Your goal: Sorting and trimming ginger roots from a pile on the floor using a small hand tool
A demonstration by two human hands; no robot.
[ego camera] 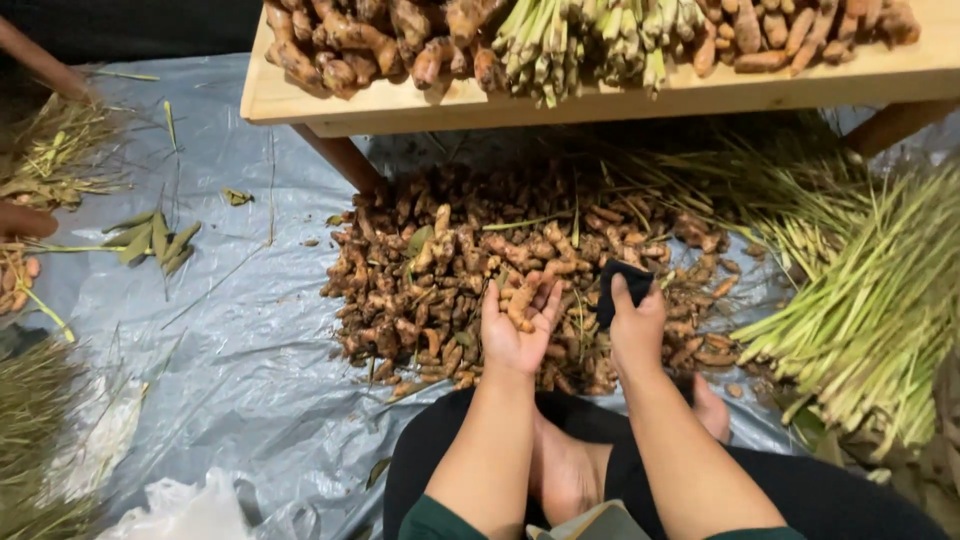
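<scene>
A heap of brown-orange roots lies on a grey plastic sheet in front of my crossed legs. My left hand is palm up over the heap's near edge, cupping a few of the roots. My right hand is just to its right, fingers closed on a small black object that sticks up above the thumb. What the black object is, I cannot tell.
A low wooden table stands beyond the heap, carrying more roots and trimmed green stalks. Long green stalks are piled at the right. Loose leaves and dry stalks lie at the left. A white bag sits near my left knee.
</scene>
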